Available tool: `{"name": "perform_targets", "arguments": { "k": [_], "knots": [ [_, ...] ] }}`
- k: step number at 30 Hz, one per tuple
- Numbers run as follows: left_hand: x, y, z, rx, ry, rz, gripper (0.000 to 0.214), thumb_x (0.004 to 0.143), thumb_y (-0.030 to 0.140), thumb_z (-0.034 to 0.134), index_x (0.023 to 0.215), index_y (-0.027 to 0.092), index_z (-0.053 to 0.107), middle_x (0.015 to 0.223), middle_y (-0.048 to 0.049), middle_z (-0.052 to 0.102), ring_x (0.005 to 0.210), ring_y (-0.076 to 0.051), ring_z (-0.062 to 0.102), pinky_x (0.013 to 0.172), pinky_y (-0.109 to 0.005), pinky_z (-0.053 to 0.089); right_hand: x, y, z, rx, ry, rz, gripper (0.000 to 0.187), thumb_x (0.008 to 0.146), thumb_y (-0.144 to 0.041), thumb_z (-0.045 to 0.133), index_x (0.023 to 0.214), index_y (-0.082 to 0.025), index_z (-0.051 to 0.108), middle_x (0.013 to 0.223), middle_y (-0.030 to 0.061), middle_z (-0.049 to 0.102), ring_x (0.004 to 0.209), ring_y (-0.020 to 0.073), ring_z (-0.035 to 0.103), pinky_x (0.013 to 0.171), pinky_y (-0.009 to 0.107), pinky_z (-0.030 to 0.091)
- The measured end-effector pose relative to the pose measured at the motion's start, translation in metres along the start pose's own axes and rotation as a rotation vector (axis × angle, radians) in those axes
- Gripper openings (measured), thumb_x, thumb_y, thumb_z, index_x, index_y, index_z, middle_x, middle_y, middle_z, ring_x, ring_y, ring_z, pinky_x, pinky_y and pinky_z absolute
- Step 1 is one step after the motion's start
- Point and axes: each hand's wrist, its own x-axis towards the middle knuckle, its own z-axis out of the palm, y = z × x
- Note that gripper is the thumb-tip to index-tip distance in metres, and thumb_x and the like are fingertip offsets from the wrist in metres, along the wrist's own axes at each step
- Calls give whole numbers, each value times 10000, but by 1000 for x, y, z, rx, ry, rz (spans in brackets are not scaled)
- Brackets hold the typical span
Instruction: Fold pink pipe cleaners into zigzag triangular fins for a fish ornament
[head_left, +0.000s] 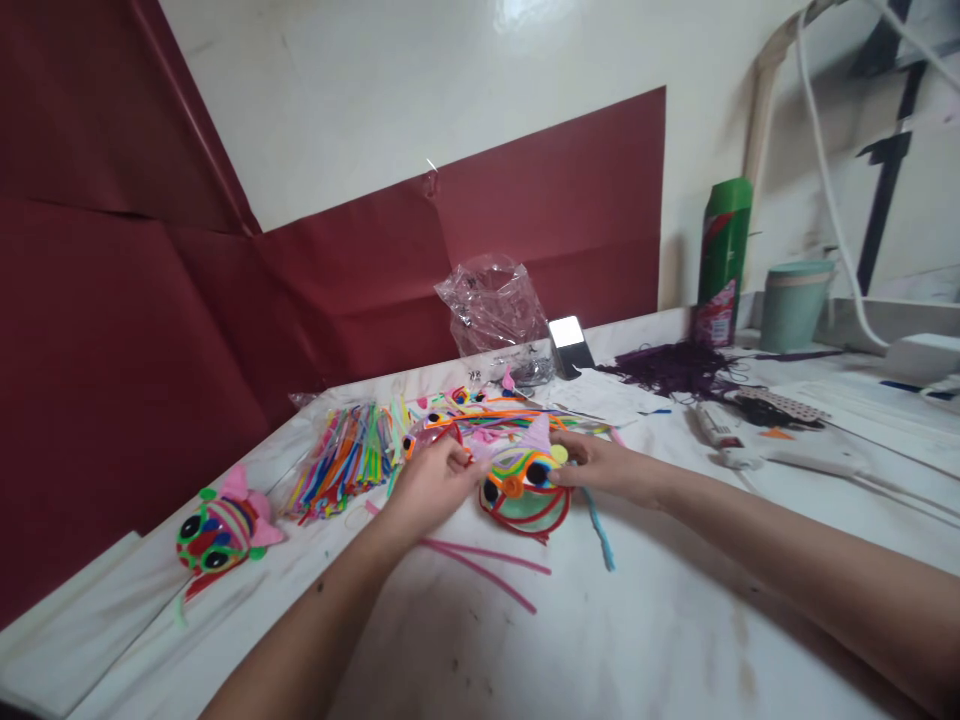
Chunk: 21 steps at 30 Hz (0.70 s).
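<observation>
1. Both my forearms are reaching in from the near edge of the desk (675,640), and my hands are meeting at the little pipe-cleaner creature (525,490) sitting toward the middle of it.
2. My left hand (433,485) is pinching something small at the creature's left side, fingers curled close together; what exactly sits between them I cannot tell.
3. My right hand (611,468) is steadying the creature from its right side, fingers narrow and touching it near the yellow-green pompom.
4. I am judging that I am fixing or adjusting a piece on the creature's face, by the orange-ringed eyes, and that what follows is calling for a firm hold from the right hand while the left presses the piece into place.
5. Two loose pink pipe cleaners (480,565) are lying just in front of the creature, and a blue pipe cleaner (602,535) is lying under my right wrist.
6. A bundle of coloured pipe cleaners (345,465) in plastic is lying beside my left hand, with more bright pieces scattered behind the creature.
7. A finished creature (221,530) with pink fins is sitting well apart, near the left edge.
8. A glue gun (720,435) is lying to the right; purple scraps (675,368), a crumpled plastic bag (495,310), a green can (721,260) and a teal cup (793,300) are standing along the far edge.
</observation>
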Motion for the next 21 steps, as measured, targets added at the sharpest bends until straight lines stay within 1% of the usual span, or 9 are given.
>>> {"name": "perform_targets", "arguments": {
  "k": [2, 3, 5, 7, 12, 15, 17, 19, 21],
  "knots": [
    [-12, 2, 13, -19, 142, 138, 314, 707, 405, 599, 914, 168, 585, 910, -67, 628, 826, -193, 581, 708, -311, 465, 1, -3, 3, 6, 42, -73, 388, 718, -425, 631, 1027, -191, 616, 1010, 67, 651, 1019, 249, 555, 869, 379, 435],
    [-17, 5, 21, -34, 172, 247, 363, 700, 370, 619, 994, 163, 566, 1019, -95, 606, 945, -213, 559, 801, -339, 454, 1, -4, 4, 5, 85, -97, 351, 732, -440, 607, 972, -184, 627, 967, 61, 659, 989, 242, 569, 851, 368, 443],
    [-24, 13, 36, -25, 169, 429, 452, 678, 328, 654, 1084, 168, 533, 1131, -119, 564, 1075, -245, 499, 914, -396, 405, 2, -5, 6, -5, 181, -112, 338, 740, -470, 580, 897, -173, 621, 875, 46, 664, 875, 214, 599, 786, 337, 462],
    [-27, 21, 46, 14, 140, 524, 451, 672, 266, 660, 1096, 183, 530, 1161, -116, 553, 1105, -259, 474, 949, -430, 378, 3, -2, 5, -35, 269, -102, 341, 731, -494, 575, 833, -170, 601, 779, 24, 650, 741, 177, 594, 698, 300, 465],
    [-28, 33, 56, 95, 145, 571, 372, 679, 167, 623, 1043, 189, 548, 1132, -102, 561, 1074, -257, 476, 943, -441, 377, 5, 8, -1, -146, 432, -91, 374, 710, -529, 570, 602, -175, 508, 540, -33, 507, 514, 109, 448, 500, 236, 355],
    [-30, 36, 59, 139, 167, 591, 329, 696, 167, 605, 1020, 185, 553, 1120, -106, 568, 1055, -260, 485, 935, -455, 374, 5, 8, -1, -192, 477, -97, 396, 698, -521, 582, 536, -186, 446, 491, -46, 428, 488, 97, 383, 464, 229, 296],
    [-31, 38, 60, 166, 172, 586, 308, 702, 174, 603, 1006, 186, 558, 1109, -109, 572, 1042, -268, 493, 915, -464, 383, 3, 4, 0, -202, 486, -104, 410, 693, -514, 592, 513, -192, 413, 483, -47, 411, 498, 101, 386, 471, 232, 298],
    [-31, 37, 60, 157, 185, 581, 310, 701, 176, 610, 1007, 181, 558, 1101, -113, 575, 1036, -272, 498, 900, -457, 397, 2, -1, 0, -185, 450, -104, 375, 689, -506, 605, 557, -183, 470, 532, -30, 481, 544, 119, 449, 514, 240, 351],
    [-30, 33, 60, 118, 210, 581, 334, 701, 177, 616, 1028, 171, 548, 1100, -117, 574, 1042, -265, 499, 905, -442, 403, 1, -5, -1, -140, 387, -97, 351, 715, -517, 583, 742, -167, 570, 690, 13, 595, 655, 154, 536, 606, 268, 421]
  ]
}}
